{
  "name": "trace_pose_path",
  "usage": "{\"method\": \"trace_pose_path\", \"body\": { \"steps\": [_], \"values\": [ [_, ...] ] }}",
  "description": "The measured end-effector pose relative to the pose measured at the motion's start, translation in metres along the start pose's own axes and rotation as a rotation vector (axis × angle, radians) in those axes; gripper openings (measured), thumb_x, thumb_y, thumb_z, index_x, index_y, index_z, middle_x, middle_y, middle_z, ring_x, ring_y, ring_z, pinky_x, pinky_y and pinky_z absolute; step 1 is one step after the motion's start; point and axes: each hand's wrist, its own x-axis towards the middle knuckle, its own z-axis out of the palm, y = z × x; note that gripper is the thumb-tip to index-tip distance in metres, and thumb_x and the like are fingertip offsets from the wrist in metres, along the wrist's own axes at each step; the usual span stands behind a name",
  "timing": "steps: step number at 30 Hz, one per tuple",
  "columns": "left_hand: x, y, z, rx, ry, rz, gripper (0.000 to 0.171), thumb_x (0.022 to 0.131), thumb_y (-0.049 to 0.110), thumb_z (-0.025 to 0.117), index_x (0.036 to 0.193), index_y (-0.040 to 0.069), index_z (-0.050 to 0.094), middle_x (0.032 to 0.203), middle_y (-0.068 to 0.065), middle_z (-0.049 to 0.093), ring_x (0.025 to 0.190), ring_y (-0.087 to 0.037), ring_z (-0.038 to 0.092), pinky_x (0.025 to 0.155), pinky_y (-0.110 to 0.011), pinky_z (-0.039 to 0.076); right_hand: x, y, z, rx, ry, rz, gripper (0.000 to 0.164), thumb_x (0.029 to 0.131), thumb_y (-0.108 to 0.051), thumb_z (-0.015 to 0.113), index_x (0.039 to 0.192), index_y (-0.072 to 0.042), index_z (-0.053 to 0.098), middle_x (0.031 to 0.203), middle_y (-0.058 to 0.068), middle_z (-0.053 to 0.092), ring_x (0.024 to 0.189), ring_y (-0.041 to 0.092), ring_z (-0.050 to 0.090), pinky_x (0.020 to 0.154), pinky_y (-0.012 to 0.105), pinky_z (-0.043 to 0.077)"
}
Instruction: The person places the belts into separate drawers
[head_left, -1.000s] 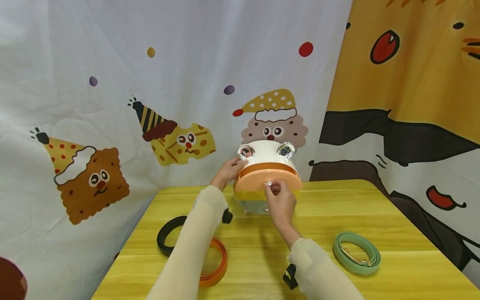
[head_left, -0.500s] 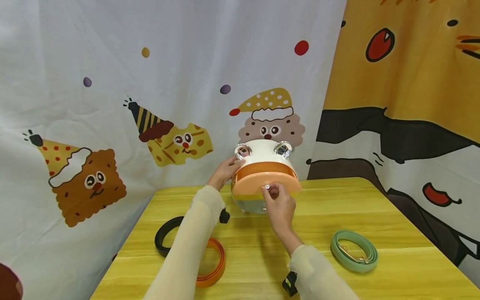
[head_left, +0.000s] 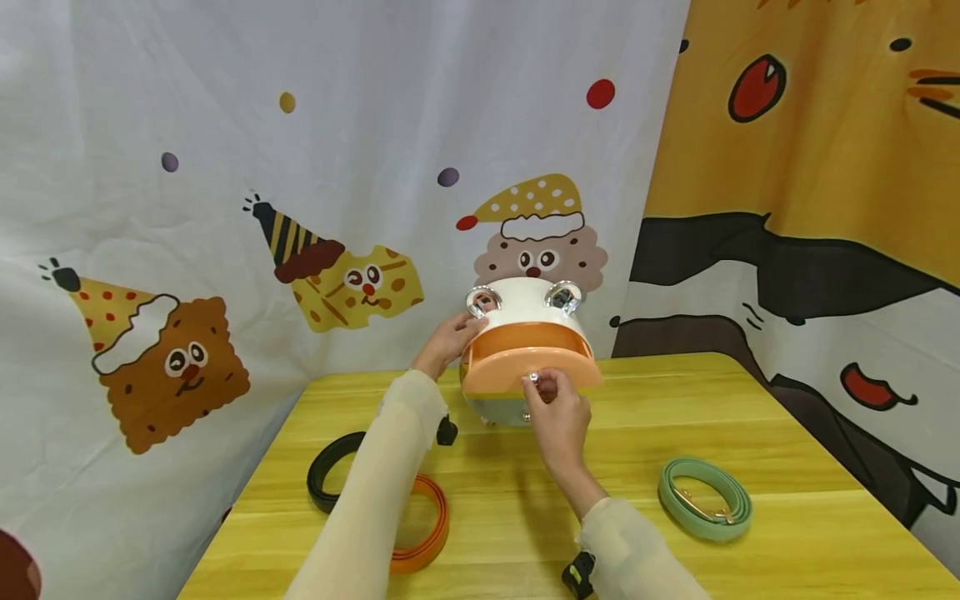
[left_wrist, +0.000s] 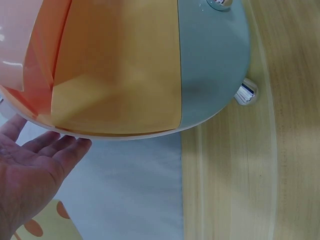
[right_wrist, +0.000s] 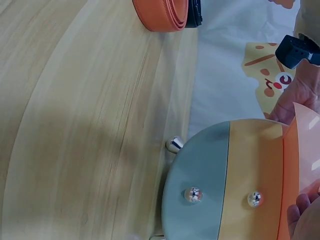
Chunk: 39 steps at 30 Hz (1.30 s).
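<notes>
A rounded white storage box with silver ring eyes stands at the table's far side. Its orange top drawer is pulled partway out, its front facing me. My right hand pinches the drawer's silver knob between thumb and fingers. Against the box's left side, near one ring eye, rests my left hand; its fingers look nearly straight in the left wrist view. Below are a yellow drawer and a blue-grey drawer, both closed, with silver knobs seen in the right wrist view.
A rolled black belt and a rolled orange belt lie at the left of the wooden table, partly behind my left sleeve. The rolled green belt lies at the right. A printed curtain hangs behind.
My right hand has drawn the orange drawer further out toward me, so more of its inside shows. The left hand stays on the box's side. The head view has shifted slightly.
</notes>
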Motion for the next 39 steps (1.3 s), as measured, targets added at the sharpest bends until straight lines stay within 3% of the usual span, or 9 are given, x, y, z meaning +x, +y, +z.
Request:
{"method": "trace_pose_path", "body": {
  "steps": [17,39],
  "values": [
    [-0.0023,0.0038,-0.0019,0.005,0.004,0.007,0.073,0.095,0.054,0.060,0.152,0.013,0.040,0.150,-0.017,0.044,0.135,-0.034,0.043,0.109,-0.045,0.038,-0.0058,-0.0012,-0.0021,0.014,0.023,-0.049,0.019,0.085,-0.018,0.081,0.092,-0.005,0.069,0.077,0.003,0.070,0.065,0.013,0.065,0.058,0.027,0.053],
    [-0.0021,0.0010,-0.0011,0.002,-0.004,0.001,0.072,0.094,0.055,0.061,0.153,0.018,0.041,0.151,-0.016,0.042,0.138,-0.034,0.040,0.111,-0.049,0.035,-0.0086,0.0010,-0.0058,0.022,0.015,-0.059,0.019,0.084,-0.019,0.081,0.092,-0.007,0.069,0.078,0.001,0.071,0.067,0.011,0.066,0.059,0.026,0.054]
  ]
}}
